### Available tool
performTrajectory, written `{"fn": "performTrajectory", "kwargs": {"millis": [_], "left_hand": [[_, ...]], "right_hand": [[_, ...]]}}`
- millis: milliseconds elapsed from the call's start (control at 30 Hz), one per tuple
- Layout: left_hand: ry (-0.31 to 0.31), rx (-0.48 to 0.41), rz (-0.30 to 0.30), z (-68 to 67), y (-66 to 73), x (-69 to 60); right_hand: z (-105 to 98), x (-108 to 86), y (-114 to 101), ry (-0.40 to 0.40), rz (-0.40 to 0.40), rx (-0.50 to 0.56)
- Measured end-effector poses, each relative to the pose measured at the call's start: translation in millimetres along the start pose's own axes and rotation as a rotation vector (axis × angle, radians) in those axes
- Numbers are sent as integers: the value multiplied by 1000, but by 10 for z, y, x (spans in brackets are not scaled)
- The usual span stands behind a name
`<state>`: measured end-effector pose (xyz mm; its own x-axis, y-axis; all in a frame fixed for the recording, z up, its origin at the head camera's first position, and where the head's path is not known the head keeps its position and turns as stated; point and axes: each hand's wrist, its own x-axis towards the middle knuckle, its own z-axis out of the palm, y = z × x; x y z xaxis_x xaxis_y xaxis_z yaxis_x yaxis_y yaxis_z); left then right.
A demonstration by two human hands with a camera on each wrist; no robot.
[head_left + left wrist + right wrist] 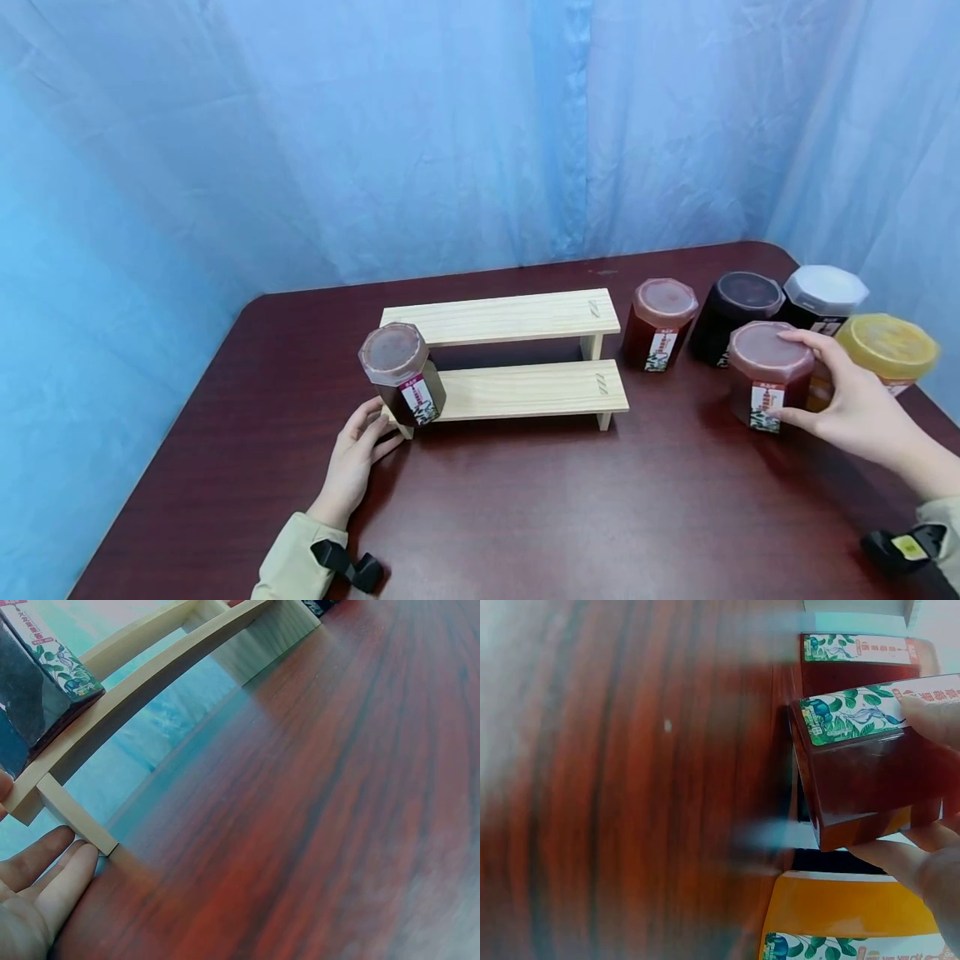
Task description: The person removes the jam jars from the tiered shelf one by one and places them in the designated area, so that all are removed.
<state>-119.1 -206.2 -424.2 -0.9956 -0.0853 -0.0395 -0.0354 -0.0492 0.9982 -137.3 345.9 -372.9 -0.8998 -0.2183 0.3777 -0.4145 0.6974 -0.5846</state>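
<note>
My right hand point(855, 408) grips a dark red jar point(772, 358) with a pinkish lid and white label, thumb at the label side and fingers round the other side. In the right wrist view that jar point(885, 772) is tilted against its neighbours; whether its base touches the table cannot be told. At the left end of the two-step wooden rack point(525, 392), my left hand point(356, 458) touches the lower step with fairly straight fingers. Just above those fingers, a dark jar point(401, 375) with a pale lid stands on the lower step's left end.
Beside the gripped jar stand another red jar point(660, 325), a dark-lidded jar point(738, 312), a white-lidded jar point(825, 296) and a yellow jar point(888, 346). Everything is on a dark reddish wooden table point(525, 517). Blue curtains point(450, 142) hang around its back and sides.
</note>
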Motion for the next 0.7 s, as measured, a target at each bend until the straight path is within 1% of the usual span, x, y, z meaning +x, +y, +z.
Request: {"fn": "performTrajectory", "kwargs": {"millis": [200, 367, 567, 700], "left_hand": [[1, -16, 3, 10, 8, 0], [-1, -5, -3, 15, 12, 4], [1, 6, -11, 16, 21, -1], [1, 4, -11, 12, 24, -4]], "right_hand": [[-32, 4, 15, -23, -8, -9], [-55, -6, 18, -36, -1, -30], [-84, -20, 36, -20, -32, -79], [-87, -32, 55, -24, -40, -96]]}}
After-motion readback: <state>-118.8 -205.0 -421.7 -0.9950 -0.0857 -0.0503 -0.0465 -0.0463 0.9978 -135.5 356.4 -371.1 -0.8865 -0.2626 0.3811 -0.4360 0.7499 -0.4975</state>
